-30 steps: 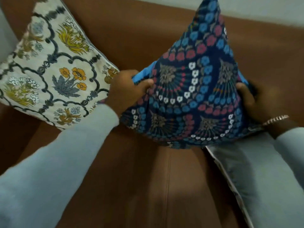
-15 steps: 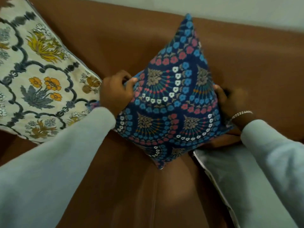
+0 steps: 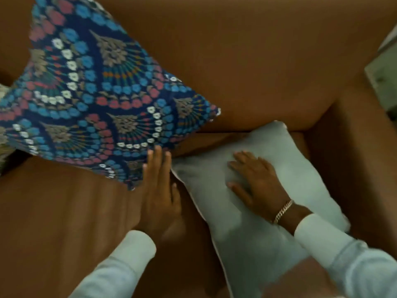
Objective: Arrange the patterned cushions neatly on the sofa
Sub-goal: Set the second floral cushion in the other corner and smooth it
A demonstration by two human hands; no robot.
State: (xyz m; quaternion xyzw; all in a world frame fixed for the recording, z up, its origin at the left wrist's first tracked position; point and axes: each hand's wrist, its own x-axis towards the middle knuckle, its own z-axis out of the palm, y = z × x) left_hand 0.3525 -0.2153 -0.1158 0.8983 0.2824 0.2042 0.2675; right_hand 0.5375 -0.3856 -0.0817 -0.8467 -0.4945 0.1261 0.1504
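Note:
A dark blue cushion (image 3: 96, 100) with blue, red and white fan patterns leans on one corner against the back of the brown sofa (image 3: 257, 65). My left hand (image 3: 160, 190) is flat and open, fingertips touching the blue cushion's lower right edge. A pale grey cushion (image 3: 268, 244) lies flat on the seat to the right, plain side up. My right hand (image 3: 255, 181), with a bracelet at the wrist, rests spread open on top of it. A sliver of the cream floral cushion (image 3: 3, 93) shows at the far left edge.
The sofa's right armrest (image 3: 354, 158) stands close beside the grey cushion. Bare brown seat (image 3: 64, 222) spreads out at the lower left. A pale blurred object (image 3: 384, 67) sits beyond the armrest at the upper right.
Both hands have let go of the blue cushion, which now leans on the backrest. The view swung right. My right hand has dropped onto the grey cushion.

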